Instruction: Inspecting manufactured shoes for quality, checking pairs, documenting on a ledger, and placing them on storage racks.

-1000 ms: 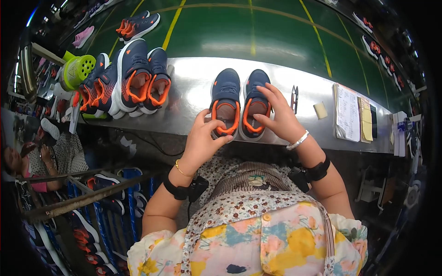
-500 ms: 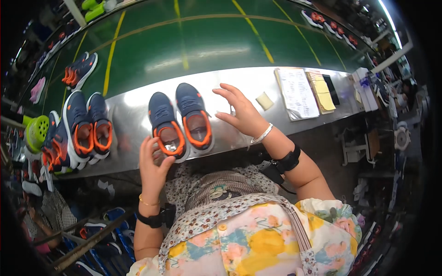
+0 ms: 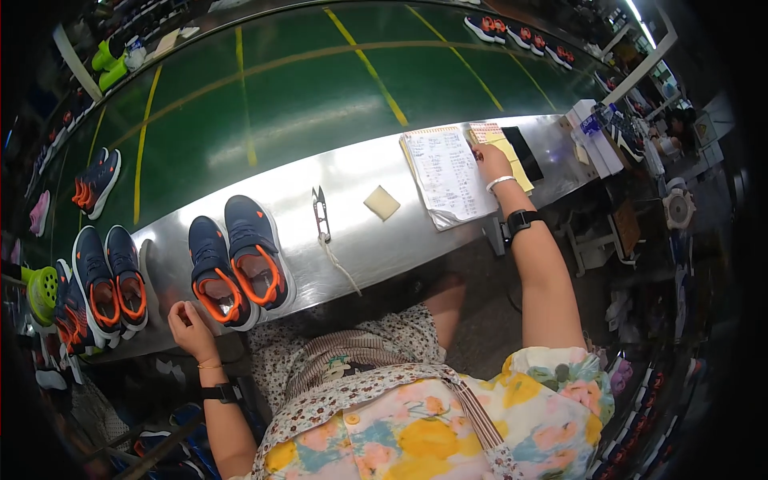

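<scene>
A pair of navy sneakers with orange collars, the left shoe (image 3: 210, 254) and the right shoe (image 3: 254, 228), stands on the metal table. Beside the left shoe's heel is my left hand (image 3: 194, 332), fingers loosely bent, a gap at the thumb, nothing seen in it. My right hand (image 3: 493, 162) reaches over the yellow notepad (image 3: 518, 170), by the right edge of the written notebook (image 3: 450, 180). Its fingers are closed at a small dark spot too small to name. Thread snips (image 3: 321, 214) with a cord and a beige square pad (image 3: 382, 203) lie between shoes and notebook.
More navy sneakers (image 3: 98, 288) stand at the table's left end by a lime-green round holder (image 3: 42, 296). Beyond the table, a green belt (image 3: 288, 88) with yellow lines carries shoe pairs (image 3: 98, 182). White boxes (image 3: 594, 136) stand at the right end.
My right hand has moved right, from beside the sneakers to the notepads, and its fingers have closed. My left hand has come off the left shoe's collar. The view has swung right, uncovering the snips.
</scene>
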Action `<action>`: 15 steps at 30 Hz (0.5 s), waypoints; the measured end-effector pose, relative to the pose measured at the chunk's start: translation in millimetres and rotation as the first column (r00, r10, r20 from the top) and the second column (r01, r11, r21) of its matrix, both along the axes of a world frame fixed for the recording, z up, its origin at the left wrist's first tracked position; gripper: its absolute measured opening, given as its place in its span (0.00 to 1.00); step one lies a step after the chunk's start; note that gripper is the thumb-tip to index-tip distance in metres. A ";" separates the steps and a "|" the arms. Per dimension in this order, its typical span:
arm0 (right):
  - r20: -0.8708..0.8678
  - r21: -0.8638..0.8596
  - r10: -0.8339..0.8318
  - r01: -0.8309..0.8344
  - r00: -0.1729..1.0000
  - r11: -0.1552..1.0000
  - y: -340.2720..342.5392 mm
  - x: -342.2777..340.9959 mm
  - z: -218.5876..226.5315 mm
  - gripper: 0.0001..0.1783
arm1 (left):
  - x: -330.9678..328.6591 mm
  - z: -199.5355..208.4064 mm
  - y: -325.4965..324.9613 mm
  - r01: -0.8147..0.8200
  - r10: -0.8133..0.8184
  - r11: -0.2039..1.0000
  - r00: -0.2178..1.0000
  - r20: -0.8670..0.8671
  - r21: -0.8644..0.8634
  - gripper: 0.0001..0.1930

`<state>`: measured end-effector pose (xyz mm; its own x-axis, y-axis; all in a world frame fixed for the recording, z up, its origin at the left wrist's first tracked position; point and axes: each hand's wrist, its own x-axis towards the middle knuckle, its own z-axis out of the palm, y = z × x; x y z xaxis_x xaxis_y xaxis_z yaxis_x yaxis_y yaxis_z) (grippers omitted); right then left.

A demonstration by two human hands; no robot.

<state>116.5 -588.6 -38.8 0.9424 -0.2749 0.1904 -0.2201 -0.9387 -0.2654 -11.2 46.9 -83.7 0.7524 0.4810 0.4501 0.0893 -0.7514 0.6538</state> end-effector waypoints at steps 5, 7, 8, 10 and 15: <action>-0.069 -0.158 -0.052 0.040 0.996 0.987 21.4 2.1 26.5 0.11 | 0.2 -1.8 -0.5 -0.015 0.014 0.997 1.000 0.007 0.074 0.09; 0.061 -0.173 -0.004 0.014 0.998 0.985 20.3 -4.9 42.3 0.11 | 0.8 -2.7 -0.4 -0.021 0.021 0.997 1.000 0.001 0.073 0.09; 0.183 -0.113 0.069 -0.049 0.981 0.992 11.4 -10.0 43.8 0.12 | 1.9 -2.7 -0.5 -0.023 0.022 0.996 1.000 0.005 0.082 0.09; 0.286 0.087 0.126 -0.156 0.950 0.984 6.8 -21.4 54.1 0.12 | 1.8 -3.0 -0.3 -0.022 0.022 0.996 1.000 0.007 0.090 0.09; 0.134 0.781 0.122 -0.181 0.983 0.598 9.1 -53.5 38.6 0.12 | 1.0 -0.2 0.1 -0.019 0.019 0.991 1.000 -0.003 0.133 0.09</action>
